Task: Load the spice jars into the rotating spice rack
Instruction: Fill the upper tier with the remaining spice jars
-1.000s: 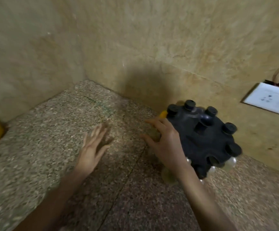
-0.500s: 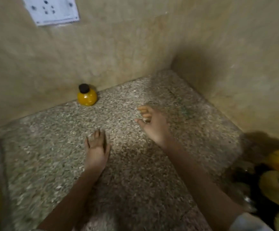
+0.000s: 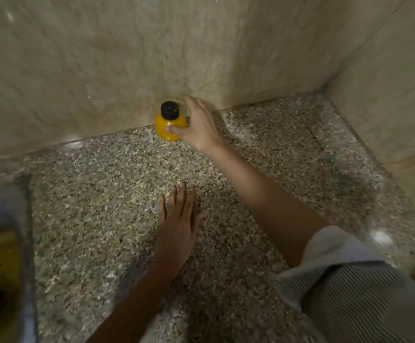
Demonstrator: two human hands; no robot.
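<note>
A small spice jar [image 3: 168, 127] with yellow contents and a black cap stands upright on the speckled granite counter [image 3: 102, 219], against the back wall. My right hand [image 3: 199, 125] reaches around the jar's right side; its thumb touches the front of the jar and the fingers curl behind it. My left hand [image 3: 178, 224] lies flat and palm down on the counter, well in front of the jar, holding nothing. The rotating spice rack is out of view.
Marble walls [image 3: 102, 58] meet in a corner at the back right [image 3: 325, 90]. A steel sink [image 3: 1, 268] with a drain sits at the left edge of the counter. My striped sleeve [image 3: 350, 280] fills the lower right.
The view has swung left, away from the black spice rack. My right hand left the rack, crossed the counter and reached the yellow jar. My left hand stayed flat on the counter.
</note>
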